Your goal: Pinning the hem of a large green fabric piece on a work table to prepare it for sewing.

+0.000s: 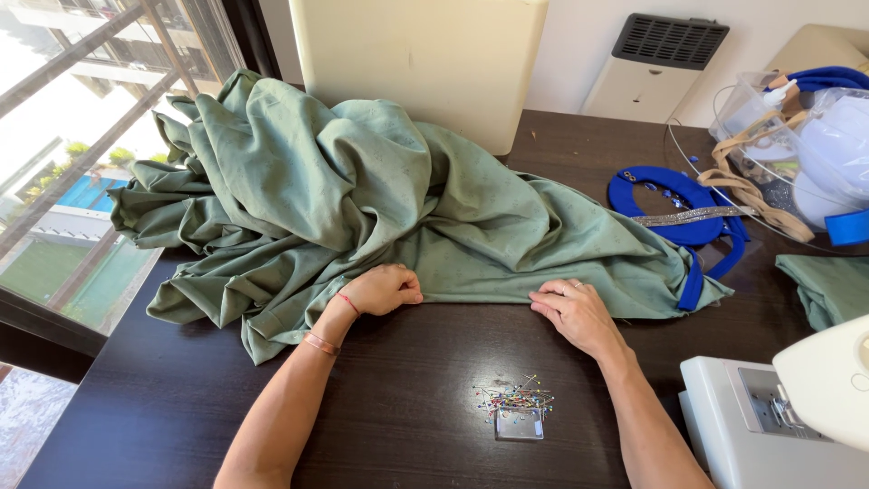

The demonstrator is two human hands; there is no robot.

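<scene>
Pins point(514, 400) with coloured heads lie heaped by a small clear box point(520, 425) on the dark table point(407, 398) nearest you. Beyond, your left hand point(384, 289) curls closed on the green fabric's point(362, 199) near edge; your right hand point(574, 308) presses flat, fingers extended, on that same hem.

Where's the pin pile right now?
In the head view the pile of coloured pins lies on the dark table, near its front edge, beside a small clear box, between the forearms and just below the right hand.

Bare forearms; left wrist point(328, 330) wears 2 bracelets, right hand point(576, 313) a ring.
</scene>
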